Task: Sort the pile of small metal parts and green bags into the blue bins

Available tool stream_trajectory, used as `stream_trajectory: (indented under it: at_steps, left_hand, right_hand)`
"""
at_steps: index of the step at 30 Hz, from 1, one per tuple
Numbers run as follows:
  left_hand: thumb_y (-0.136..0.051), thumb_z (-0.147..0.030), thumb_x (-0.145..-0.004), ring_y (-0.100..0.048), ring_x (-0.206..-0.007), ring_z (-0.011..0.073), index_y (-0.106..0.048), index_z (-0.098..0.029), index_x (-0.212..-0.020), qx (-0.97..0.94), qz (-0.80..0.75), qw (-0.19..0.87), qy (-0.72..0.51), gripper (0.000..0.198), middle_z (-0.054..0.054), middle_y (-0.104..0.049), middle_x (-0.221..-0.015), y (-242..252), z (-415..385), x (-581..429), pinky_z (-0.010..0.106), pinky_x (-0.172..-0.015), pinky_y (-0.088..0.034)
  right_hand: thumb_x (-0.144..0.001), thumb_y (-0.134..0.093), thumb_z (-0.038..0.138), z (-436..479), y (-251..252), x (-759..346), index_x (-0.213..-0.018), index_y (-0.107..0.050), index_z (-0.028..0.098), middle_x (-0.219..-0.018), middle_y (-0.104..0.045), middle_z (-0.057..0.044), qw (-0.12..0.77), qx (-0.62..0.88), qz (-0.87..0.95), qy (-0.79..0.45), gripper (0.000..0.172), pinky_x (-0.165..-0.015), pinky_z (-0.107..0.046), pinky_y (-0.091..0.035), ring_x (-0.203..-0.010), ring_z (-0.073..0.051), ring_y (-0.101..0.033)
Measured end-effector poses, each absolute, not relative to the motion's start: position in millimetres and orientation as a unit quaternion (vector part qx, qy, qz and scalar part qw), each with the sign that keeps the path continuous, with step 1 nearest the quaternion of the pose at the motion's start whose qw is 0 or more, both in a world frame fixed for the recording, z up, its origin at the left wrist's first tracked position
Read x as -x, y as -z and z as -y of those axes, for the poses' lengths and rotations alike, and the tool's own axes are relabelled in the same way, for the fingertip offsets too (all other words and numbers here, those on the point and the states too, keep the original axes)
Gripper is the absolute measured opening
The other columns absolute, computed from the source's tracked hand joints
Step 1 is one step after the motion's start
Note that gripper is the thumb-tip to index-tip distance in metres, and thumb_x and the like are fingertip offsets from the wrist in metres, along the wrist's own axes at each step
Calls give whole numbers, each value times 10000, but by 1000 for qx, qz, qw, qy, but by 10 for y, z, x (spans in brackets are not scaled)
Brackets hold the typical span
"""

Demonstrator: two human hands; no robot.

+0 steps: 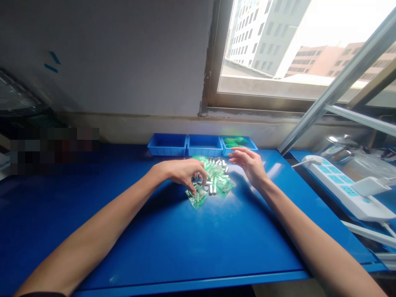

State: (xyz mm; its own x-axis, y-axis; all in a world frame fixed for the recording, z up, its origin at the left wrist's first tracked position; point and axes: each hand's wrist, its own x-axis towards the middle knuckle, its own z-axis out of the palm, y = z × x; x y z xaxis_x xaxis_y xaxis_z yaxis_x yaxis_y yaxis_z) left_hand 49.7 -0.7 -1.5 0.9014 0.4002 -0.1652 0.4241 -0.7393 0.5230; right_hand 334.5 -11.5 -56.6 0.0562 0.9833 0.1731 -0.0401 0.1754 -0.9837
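Green, glossy plastic packets (225,189) and small, oblong silver-and-black pieces (213,189) are being carried by the smooth blue desk (198,251) in one loose heap, just in front of three shallow blue plastic bins (204,151). The bins are standing side by side at the desk's far edge, near the pale grey wall (139,62). A broad stretch of surface is extending between the heap and the near edge, and another is reaching leftward past the left forearm. On the right, room is being bounded by a grey metal frame (335,88), beyond which a white power strip with turquoise sockets (340,181) is lying.

The left hand (185,171) is being held low over the heap's left side with a curled grip; whether a packet is being pinched cannot be told. The right hand (250,163) is being held near the right-hand bin, its grip released and fingers apart.

Part of the heap is being hidden by the left hand, and part of the right-hand bin's front by the right fingertips. Green contents (236,141) are being blurred inside that bin. Both forearms are being cut off below, and the desk's far left is being masked by pixelated blocks.
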Motion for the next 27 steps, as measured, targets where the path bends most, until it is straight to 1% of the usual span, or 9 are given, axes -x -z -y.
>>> stream_trajectory:
  at_steps: [3,8,13,17,20,23,25,27]
  left_hand:
    - [-908,-500,-771,-622,-910,230,-854,-247,-1022,-937,-231,261,32,361,67,-640,-1005,-22,36,-505,292,-784,-456]
    - [-894,-468,-794,-600,-916,232,-838,-233,-1075,-937,-254,235,47,370,69,-614,-1024,-50,75,-515,288,-765,-455]
    - [-892,-439,-799,-608,-937,239,-808,-190,-907,-939,-248,237,40,284,75,-611,-1023,-8,42,-511,283,-748,-462]
    - [-886,-373,-812,-635,-928,214,-802,-178,-836,-941,-234,244,13,213,79,-645,-1031,-19,-12,-459,267,-777,-480]
    - [-870,-373,-832,-672,-878,197,-801,-173,-878,-925,-227,303,-15,217,73,-720,-975,-86,-41,-383,254,-755,-497]
    - [-845,-432,-855,-711,-846,198,-774,-156,-912,-881,-242,403,-48,291,73,-764,-915,-141,-55,-321,257,-732,-528]
    - [-859,-457,-833,-726,-832,203,-748,-148,-927,-848,-257,456,-88,342,76,-773,-905,-141,-62,-310,265,-718,-547]
    - [-894,-478,-782,-734,-813,208,-736,-147,-971,-821,-283,475,-140,413,79,-777,-907,-114,-71,-327,269,-685,-554]
  right_hand:
    - [-806,-811,412,140,555,-3324,-1019,-809,221,-934,-822,-64,563,455,512,-462,286,-805,-414,-659,-761,-221,-769]
    - [-808,-808,405,159,546,-3318,-1026,-807,210,-920,-813,-64,563,455,504,-472,293,-787,-403,-643,-750,-213,-759]
    - [-806,-811,396,176,531,-3308,-1019,-813,216,-926,-811,-57,561,454,503,-475,278,-755,-379,-621,-739,-201,-741]
    - [-824,-811,381,189,533,-3303,-1016,-817,217,-909,-809,-47,562,449,507,-474,252,-749,-351,-590,-731,-183,-722]
    - [-861,-798,400,213,534,-3287,-1031,-812,220,-926,-812,-49,553,432,546,-458,248,-779,-355,-576,-782,-194,-726]
    - [-902,-777,423,278,498,-3235,-1036,-786,226,-955,-815,-52,529,406,607,-433,239,-809,-363,-567,-863,-215,-735]
    - [-917,-774,431,345,450,-3181,-1022,-755,232,-956,-812,-46,506,392,640,-426,225,-827,-366,-566,-901,-222,-742]
    - [-924,-780,438,416,399,-3123,-1022,-724,240,-965,-808,-39,480,377,662,-436,228,-857,-368,-570,-947,-226,-748]
